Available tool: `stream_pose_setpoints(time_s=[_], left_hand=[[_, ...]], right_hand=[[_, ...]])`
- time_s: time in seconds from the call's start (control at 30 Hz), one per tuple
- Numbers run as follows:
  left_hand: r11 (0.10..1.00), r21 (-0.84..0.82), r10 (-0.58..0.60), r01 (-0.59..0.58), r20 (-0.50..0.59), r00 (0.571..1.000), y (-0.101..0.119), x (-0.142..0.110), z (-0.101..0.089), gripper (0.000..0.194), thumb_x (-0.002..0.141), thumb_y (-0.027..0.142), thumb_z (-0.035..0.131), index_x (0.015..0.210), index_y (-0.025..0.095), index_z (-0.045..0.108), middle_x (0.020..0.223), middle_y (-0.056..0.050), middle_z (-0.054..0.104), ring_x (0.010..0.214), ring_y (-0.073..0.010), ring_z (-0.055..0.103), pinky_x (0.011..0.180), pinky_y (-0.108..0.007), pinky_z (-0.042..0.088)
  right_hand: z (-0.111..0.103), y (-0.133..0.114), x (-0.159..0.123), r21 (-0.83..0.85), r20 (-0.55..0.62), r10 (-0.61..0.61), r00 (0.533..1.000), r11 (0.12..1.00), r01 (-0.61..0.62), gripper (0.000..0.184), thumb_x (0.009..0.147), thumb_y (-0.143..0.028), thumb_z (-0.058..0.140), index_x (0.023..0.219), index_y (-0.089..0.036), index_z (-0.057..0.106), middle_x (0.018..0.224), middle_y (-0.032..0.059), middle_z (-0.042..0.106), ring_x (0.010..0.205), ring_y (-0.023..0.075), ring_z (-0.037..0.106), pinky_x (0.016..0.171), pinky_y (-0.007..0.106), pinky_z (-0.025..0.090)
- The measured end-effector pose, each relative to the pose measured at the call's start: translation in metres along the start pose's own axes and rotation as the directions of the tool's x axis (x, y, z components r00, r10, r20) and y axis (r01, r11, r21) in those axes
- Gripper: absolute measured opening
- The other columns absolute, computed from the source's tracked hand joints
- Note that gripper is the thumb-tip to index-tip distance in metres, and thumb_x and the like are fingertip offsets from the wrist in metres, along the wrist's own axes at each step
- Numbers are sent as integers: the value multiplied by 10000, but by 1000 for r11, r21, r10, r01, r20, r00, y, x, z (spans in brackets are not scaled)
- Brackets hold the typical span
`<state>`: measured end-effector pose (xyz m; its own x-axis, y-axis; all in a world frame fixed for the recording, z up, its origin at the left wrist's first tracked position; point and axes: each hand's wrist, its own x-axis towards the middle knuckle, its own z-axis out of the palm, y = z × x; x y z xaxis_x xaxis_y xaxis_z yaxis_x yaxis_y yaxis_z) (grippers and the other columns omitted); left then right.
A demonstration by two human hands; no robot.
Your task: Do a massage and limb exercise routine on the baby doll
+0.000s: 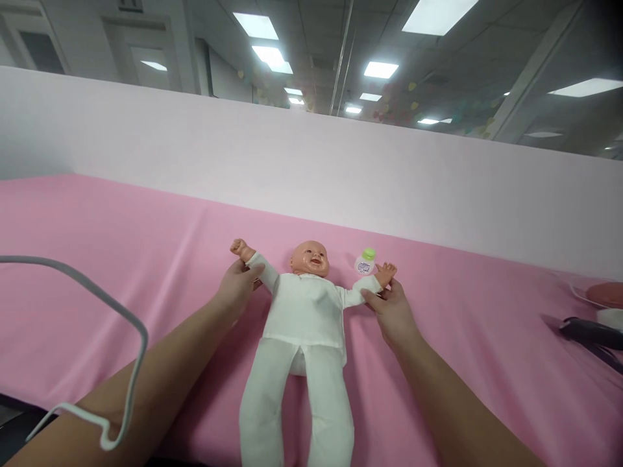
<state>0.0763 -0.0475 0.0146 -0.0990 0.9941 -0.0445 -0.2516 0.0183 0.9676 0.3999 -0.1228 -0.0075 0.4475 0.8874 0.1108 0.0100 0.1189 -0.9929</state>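
Observation:
A baby doll point(306, 311) with a white cloth body lies on its back, head away from me and arms spread. My left hand point(238, 283) is closed around the doll's arm at image left, near the wrist. On the other side, my right hand point(389, 305) pinches the opposite forearm just below its plastic hand. The doll's head point(311, 258) is bare and turned slightly to the right. Beside it stands or lies a small clear bottle point(365, 264) with a green cap; neither of my hands touches the bottle.
Pink cloth point(160, 259) covers the table, with a white partition point(311, 162) along its back edge. A grey-white cable point(97, 285) loops across the left foreground over my forearm. At the right edge lie a black-handled object point(588, 332) and a reddish-brown item point(606, 293), both cut off.

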Motion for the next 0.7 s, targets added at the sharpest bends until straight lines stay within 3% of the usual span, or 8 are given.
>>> stream_pose_setpoints(time_s=[0.1,0.2,0.3,0.4,0.47,0.6,0.7], left_hand=[[934,284,201,-219,91,975,3,-18,8,256,827,277,724,1065,196,676,995,-52,731,962,-265,712,825,-360,568],[770,531,300,-353,188,935,-1,-30,17,274,845,302,684,1107,226,704,1079,-57,735,1003,-279,703,854,-376,560],[543,685,365,-487,329,871,-7,-37,23,352,852,243,636,1194,238,719,1209,-81,692,1086,-281,672,950,-398,541],[373,748,349,-549,435,830,-9,-41,25,475,866,203,604,1327,280,689,1310,-85,645,1186,-298,634,1033,-439,514],[297,771,327,-563,472,819,-9,-43,25,496,891,216,589,1371,310,672,1389,-90,610,1274,-324,591,1064,-473,500],[209,776,277,-596,537,797,-6,-44,25,514,906,189,563,1393,316,669,1477,-94,570,1375,-337,527,1101,-478,478],[257,749,260,-610,555,790,-7,-42,24,508,907,207,568,1393,313,669,1481,-100,569,1319,-320,583,1074,-450,497]], right_hand=[[8,-6,-14,-195,59,-126,990,971,136,910,735,-342,839,1527,-240,402,1256,112,737,1093,296,739,967,473,607],[19,-10,-29,-339,265,-233,936,886,317,634,827,-340,745,1428,-290,547,1248,64,749,1092,268,740,980,457,600],[27,-11,-40,-425,500,-356,789,693,582,434,866,-231,643,1294,-298,675,1288,36,737,1199,264,693,1072,477,551],[29,-12,-43,-415,618,-451,644,509,754,476,836,-125,576,1279,-256,693,1312,48,727,1271,267,652,1143,497,502],[29,-14,-42,-408,652,-472,594,442,799,502,825,-92,557,1287,-238,687,1326,56,720,1285,263,642,1154,493,496],[30,-15,-41,-411,673,-484,559,384,827,507,808,-73,561,1275,-226,685,1323,68,720,1266,263,646,1142,492,505],[33,-13,-43,-441,649,-492,581,378,814,474,811,-88,569,1251,-214,692,1283,76,733,1236,276,654,1127,508,510]])
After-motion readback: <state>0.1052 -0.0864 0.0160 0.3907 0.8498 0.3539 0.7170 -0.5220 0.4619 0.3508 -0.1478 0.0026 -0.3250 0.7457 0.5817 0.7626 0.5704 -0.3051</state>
